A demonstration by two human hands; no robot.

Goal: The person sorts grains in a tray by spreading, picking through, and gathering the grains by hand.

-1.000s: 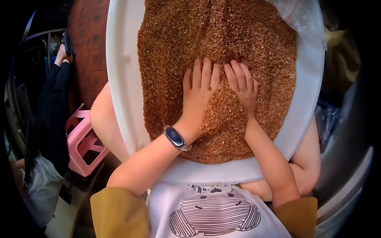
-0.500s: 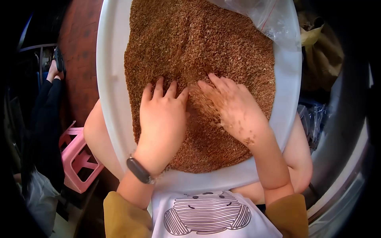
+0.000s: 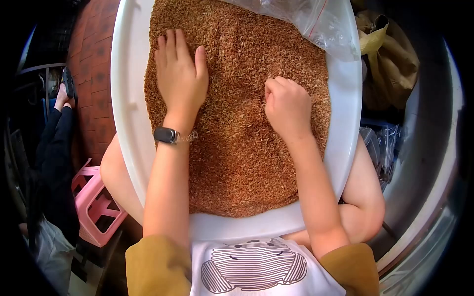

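Note:
A wide layer of reddish-brown grain (image 3: 237,123), like unpolished rice, covers most of a white oval tray (image 3: 129,98) on my lap. My left hand (image 3: 181,74) lies flat on the grain at the upper left, fingers stretched forward and thumb apart; a dark band sits on that wrist. Over the right side of the grain, my right hand (image 3: 290,104) is curled with its fingers folded under. Whether it holds any grain is hidden.
A clear plastic bag (image 3: 321,24) lies across the tray's upper right. To the left are a pink stool (image 3: 101,212), a brick-tiled floor (image 3: 94,74) and another person's legs (image 3: 57,128). A brown sack (image 3: 395,64) stands at the right.
My left hand has moved forward and left across the grain. My right hand has gone from spread fingers with grain spilling over it to a curled shape slightly farther forward.

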